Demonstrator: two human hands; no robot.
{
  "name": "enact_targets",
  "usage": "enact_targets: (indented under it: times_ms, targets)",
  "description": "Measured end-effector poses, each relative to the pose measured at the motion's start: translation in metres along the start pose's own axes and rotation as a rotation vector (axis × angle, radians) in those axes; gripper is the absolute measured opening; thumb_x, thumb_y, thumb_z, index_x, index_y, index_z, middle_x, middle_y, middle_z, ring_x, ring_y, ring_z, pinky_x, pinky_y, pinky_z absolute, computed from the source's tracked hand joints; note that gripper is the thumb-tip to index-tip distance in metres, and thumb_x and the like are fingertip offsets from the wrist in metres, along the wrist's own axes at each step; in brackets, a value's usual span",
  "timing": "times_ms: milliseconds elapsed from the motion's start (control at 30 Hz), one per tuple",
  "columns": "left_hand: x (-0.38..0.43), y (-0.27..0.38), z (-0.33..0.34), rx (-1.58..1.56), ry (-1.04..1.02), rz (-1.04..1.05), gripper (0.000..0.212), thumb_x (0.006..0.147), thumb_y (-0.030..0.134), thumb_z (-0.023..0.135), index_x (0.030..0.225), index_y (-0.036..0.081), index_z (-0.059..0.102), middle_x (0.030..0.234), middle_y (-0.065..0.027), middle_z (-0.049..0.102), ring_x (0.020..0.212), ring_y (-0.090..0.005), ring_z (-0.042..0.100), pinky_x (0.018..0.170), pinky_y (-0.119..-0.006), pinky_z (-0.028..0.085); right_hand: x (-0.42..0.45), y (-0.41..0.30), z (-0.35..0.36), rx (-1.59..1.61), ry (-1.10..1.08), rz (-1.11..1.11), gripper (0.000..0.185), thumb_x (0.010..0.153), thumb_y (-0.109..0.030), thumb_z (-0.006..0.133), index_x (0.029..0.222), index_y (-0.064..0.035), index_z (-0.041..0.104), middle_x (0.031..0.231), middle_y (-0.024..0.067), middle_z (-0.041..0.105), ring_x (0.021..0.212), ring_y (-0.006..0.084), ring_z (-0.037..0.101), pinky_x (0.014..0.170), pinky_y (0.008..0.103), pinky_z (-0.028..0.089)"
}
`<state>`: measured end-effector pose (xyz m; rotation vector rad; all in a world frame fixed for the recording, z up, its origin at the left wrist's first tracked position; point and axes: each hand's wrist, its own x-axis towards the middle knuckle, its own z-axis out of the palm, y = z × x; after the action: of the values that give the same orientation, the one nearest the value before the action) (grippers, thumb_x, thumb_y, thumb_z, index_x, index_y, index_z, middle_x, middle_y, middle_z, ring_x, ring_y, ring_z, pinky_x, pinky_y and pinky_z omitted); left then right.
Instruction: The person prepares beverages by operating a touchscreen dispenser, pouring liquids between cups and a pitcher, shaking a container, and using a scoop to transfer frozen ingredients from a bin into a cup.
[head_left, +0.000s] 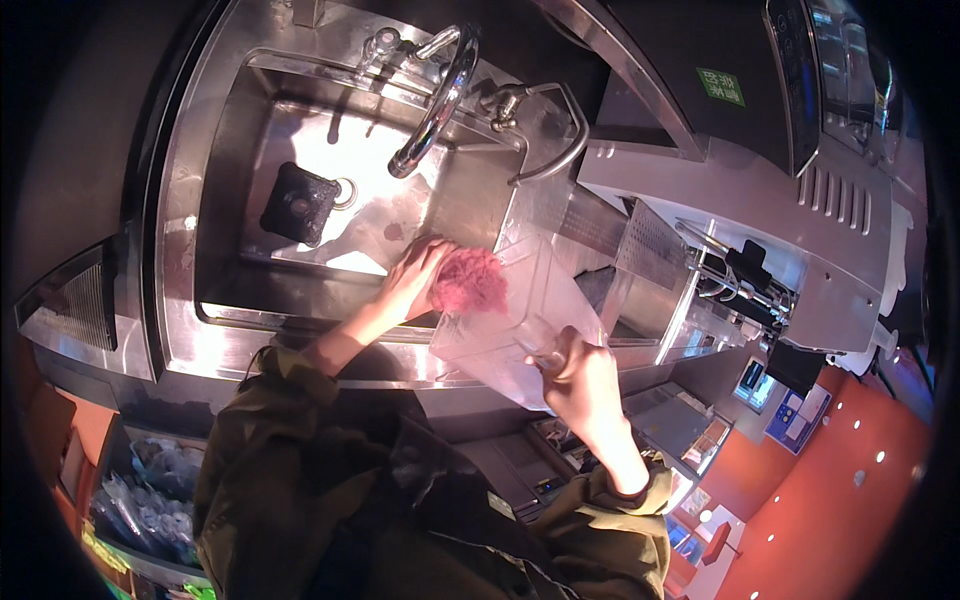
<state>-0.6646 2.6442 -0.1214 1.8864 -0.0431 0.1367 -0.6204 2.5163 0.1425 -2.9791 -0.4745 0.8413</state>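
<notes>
My left hand (412, 281) reaches over the front edge of the sink and grips a crumpled, fluffy pink cloth (472, 283). The cloth lies against one end of a large clear plastic container (517, 289); whether it is inside or outside the wall I cannot tell. My right hand (589, 386) is closed around the container's clear handle (547, 352). The container is held tilted over the sink's front right corner. Behind it stands the stainless steel sink (360, 255), with a black square rubbery piece (300, 204) lying by the drain (345, 193).
A curved chrome faucet (442, 105) hangs over the basin, and a thinner bent spout (574, 135) stands to its right. A steel machine (735, 195) bounds the right side. At lower left, a bin (150, 495) holds plastic bags. A ridged steel tray (75, 304) sits at far left.
</notes>
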Motion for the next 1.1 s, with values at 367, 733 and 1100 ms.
enact_targets:
  times_ms: [367,733,1100]
  targets:
    - [-0.013,-0.011,0.005,0.003,0.139,-0.033,0.052,0.070,0.008,0.063,0.117,0.004,0.041,0.116,-0.0150,0.046,0.107,-0.0320,0.047,0.089,-0.039,0.043,0.005,-0.002,0.000,0.007,-0.112,-0.016,0.021,0.071,-0.012,0.064,0.077,0.0000,0.048,0.061,0.0230,0.056,0.060,0.0402,0.059,0.056,0.0444,0.047]
    - [-0.021,-0.033,0.000,-0.375,-0.011,0.013,0.066,0.069,0.016,0.071,0.123,0.002,0.036,0.122,-0.0157,0.045,0.117,-0.0290,0.043,0.096,-0.037,0.038,-0.010,-0.013,-0.017,-0.091,-0.126,-0.056,0.016,0.068,-0.004,0.061,0.074,0.0007,0.047,0.058,0.0217,0.055,0.058,0.0383,0.059,0.054,0.0427,0.048]
    - [-0.013,-0.026,0.001,-0.100,0.146,0.089,0.070,0.057,0.021,0.077,0.116,0.003,0.042,0.114,-0.0175,0.048,0.105,-0.0338,0.048,0.089,-0.042,0.041,0.005,-0.038,0.001,-0.131,-0.139,-0.097,0.014,0.068,-0.001,0.057,0.074,0.0004,0.045,0.054,0.0209,0.053,0.054,0.0373,0.058,0.050,0.0408,0.046]
